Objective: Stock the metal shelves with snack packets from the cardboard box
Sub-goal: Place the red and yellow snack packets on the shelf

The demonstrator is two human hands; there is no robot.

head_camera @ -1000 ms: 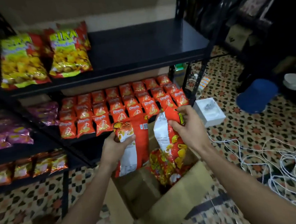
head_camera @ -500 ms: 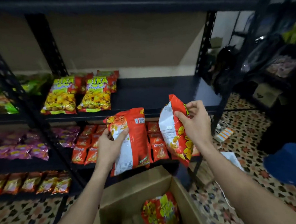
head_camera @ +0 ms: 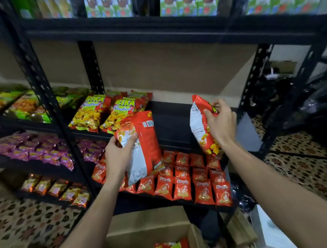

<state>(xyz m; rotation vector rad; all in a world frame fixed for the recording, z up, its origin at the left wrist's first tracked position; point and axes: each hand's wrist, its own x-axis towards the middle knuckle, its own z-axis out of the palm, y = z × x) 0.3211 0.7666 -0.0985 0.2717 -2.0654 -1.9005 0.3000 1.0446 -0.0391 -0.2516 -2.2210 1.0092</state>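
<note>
Left hand [head_camera: 118, 155] gripping left packet [head_camera: 146, 140], right hand [head_camera: 221, 122] gripping right packet [head_camera: 197, 121], both outstretched.

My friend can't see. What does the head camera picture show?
The left hand grips a big red snack packet and the right hand pinches a second red packet, both before a black metal shelf holding yellow-and-red bags. Small red packets lie in rows below; a cardboard box sits underneath.
</note>
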